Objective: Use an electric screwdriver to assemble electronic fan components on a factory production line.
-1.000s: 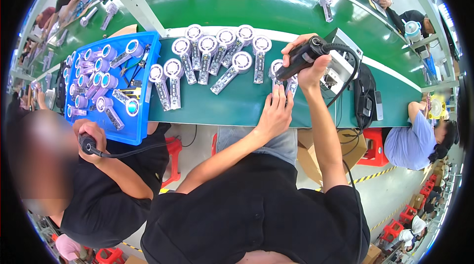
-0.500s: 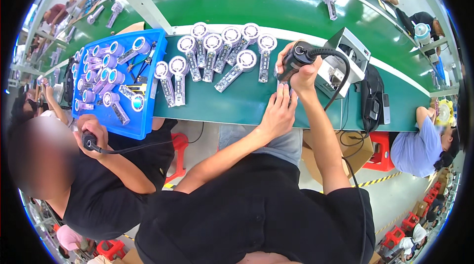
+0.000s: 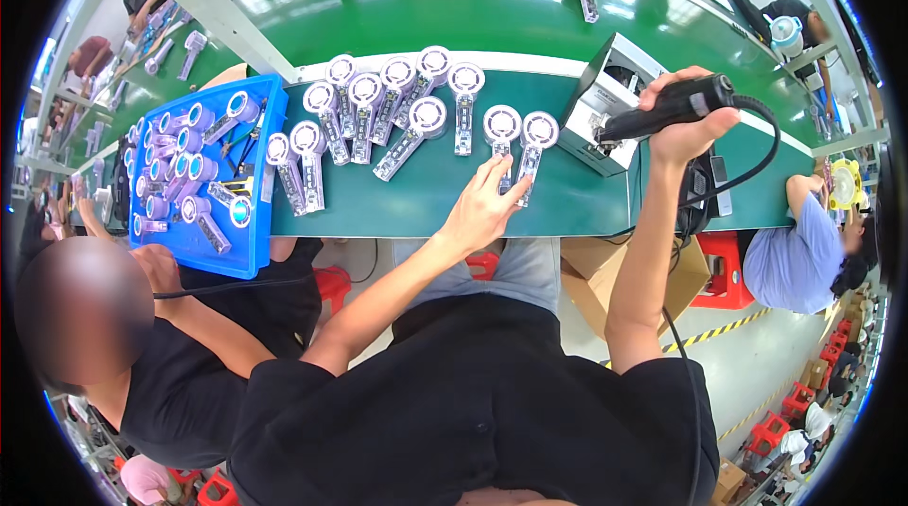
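My right hand (image 3: 695,128) is wrapped round a black electric screwdriver (image 3: 672,109), which lies nearly level. Its tip points left into the open front of a grey metal box (image 3: 591,132), probably a screw feeder. At the front of the table my left hand (image 3: 484,203) has its fingers and thumb on the handle of a white-and-lilac handheld fan (image 3: 502,125) with bare electronics in its grip. Beside that one lies a second handheld fan (image 3: 539,132), close to my thumb. The fingers partly hide both handles.
Several similar fans (image 3: 365,95) lie left of my hands. Further left, a blue tray (image 3: 260,213) holds more fans and tools. A co-worker (image 3: 194,345) sits at my left. The screwdriver's cable (image 3: 776,161) loops down at the right, near a black bag (image 3: 698,189).
My right hand has swung the screwdriver from upright over the fan to the grey box at the right, tilting it level. Two fans now show at my left hand; the view has shifted.
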A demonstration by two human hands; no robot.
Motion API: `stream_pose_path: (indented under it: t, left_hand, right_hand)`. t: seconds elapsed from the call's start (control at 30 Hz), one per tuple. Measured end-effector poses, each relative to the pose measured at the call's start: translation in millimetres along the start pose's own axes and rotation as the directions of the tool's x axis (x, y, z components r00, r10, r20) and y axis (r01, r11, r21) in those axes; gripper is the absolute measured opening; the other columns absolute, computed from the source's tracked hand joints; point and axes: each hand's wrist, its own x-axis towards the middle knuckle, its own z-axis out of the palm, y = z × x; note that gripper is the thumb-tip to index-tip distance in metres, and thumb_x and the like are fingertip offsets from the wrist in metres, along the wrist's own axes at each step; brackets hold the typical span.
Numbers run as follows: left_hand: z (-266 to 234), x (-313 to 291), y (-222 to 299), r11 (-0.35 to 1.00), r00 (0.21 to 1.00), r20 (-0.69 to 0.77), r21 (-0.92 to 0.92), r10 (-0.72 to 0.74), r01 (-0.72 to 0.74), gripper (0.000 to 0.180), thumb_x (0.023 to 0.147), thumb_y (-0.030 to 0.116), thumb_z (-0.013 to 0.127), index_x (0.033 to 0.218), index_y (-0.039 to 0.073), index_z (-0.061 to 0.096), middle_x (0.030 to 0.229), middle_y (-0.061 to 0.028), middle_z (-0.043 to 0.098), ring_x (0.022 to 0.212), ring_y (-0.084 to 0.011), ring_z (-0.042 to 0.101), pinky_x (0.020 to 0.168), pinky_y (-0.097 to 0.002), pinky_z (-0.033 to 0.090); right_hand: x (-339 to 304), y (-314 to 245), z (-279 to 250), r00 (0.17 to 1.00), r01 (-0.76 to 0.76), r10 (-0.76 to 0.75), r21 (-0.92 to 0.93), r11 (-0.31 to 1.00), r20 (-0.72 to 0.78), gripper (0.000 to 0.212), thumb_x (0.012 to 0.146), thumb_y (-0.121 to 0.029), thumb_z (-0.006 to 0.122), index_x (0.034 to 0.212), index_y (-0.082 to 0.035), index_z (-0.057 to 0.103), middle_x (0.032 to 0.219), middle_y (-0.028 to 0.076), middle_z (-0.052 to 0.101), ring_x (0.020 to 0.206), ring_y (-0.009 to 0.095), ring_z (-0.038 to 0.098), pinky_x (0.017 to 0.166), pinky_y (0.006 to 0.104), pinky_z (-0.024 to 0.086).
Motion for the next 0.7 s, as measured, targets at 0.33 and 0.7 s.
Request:
stream_pose_path:
  t: [0.33, 0.7]
  left_hand:
    - [17, 16, 4, 0.998, 0.999, -0.048, 0.059, -0.009, 0.012, 0.055, 0.072, 0.02, 0.084, 0.123, 0.013, 0.068, 0.128, -0.0158, 0.057, 0.119, -0.0382, 0.051, 0.097, -0.0464, 0.049]
    - [25, 14, -4, 0.991, 0.984, -0.128, 0.049, 0.127, -0.122, 0.031, 0.072, 0.017, 0.083, 0.102, 0.013, 0.075, 0.117, -0.0036, 0.065, 0.111, -0.0289, 0.057, 0.086, -0.0411, 0.048]
  right_hand:
    - [10, 18, -10, 0.999, -0.032, 0.032, -0.058, 0.998, 0.01, 0.089, 0.093, -0.081, 0.032, 0.097, 0.005, 0.056, 0.073, 0.02, 0.066, 0.048, 0.021, 0.058, 0.046, 0.0308, 0.047]
    - [-49, 15, 3, 0.93, -0.359, 0.295, 0.36, 0.861, 0.22, 0.094, 0.085, -0.09, 0.027, 0.101, -0.001, 0.053, 0.076, 0.019, 0.065, 0.051, 0.025, 0.059, 0.049, 0.0352, 0.05]
